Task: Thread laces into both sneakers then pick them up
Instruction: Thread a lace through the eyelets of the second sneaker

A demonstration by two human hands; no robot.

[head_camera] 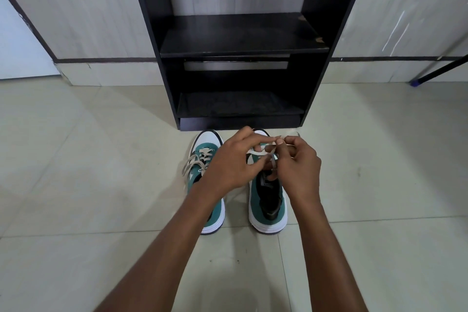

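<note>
Two green-and-white sneakers stand side by side on the tiled floor, toes toward a black shelf unit. The left sneaker [202,157] has a beige lace through its eyelets, with loose ends hanging off its left side. Over the right sneaker [268,200] both hands meet above the eyelets. My left hand [233,162] and my right hand [298,167] each pinch part of a beige lace [255,152] that lies across the front of this sneaker. The hands hide most of its eyelets.
A black open shelf unit [240,40] stands right behind the sneakers' toes, against a pale wall. A dark rod with a blue tip [415,81] slants down at the right. Pale floor tiles [101,185] surround the sneakers.
</note>
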